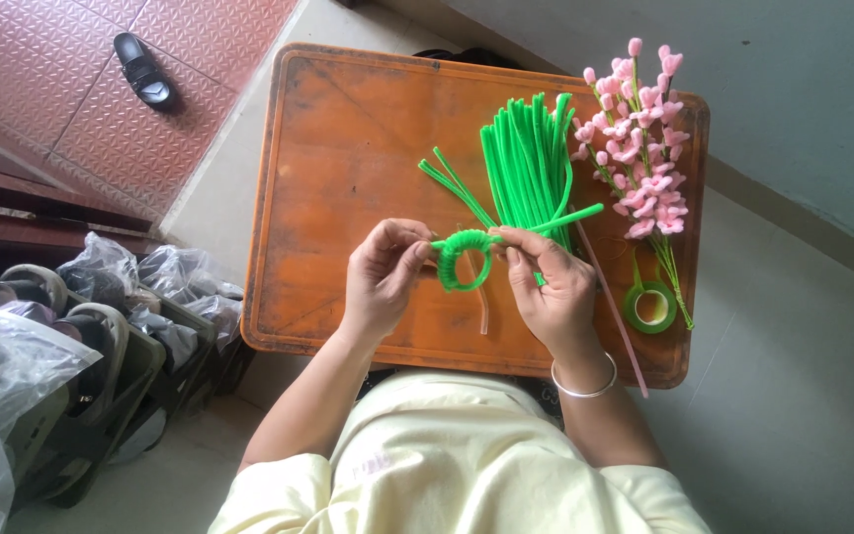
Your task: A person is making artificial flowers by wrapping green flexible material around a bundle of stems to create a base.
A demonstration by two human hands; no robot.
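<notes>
below us sits a small worn orange-brown wooden table (348,168) on a pale grey floor, with pink patterned tiles (81,89) off to one side and a black sandal (142,69) lying on them. we hold a bright green fuzzy pipe-cleaner ring (464,260) just above the tabletop, near its middle. our left hand (383,277) has thumb and forefinger pinched together on the ring's left side, and our right hand (551,287) is closed on its right side, where a loose green end sticks out toward the right. a silver bangle (585,381) circles the right wrist. behind the ring lies a bundle of straight green pipe cleaners (526,158), fanned a little, with a few strands splayed to the left. beside the bundle, at the table's right edge, rests a spray of pink pipe-cleaner blossoms on green stems (640,148). a roll of green floral tape (650,307) lies near the stems' ends, and a thin pink stick (610,297) runs along the table between our right hand and the tape. plastic-wrapped shoes on a rack (101,316) stand to our left.
</notes>
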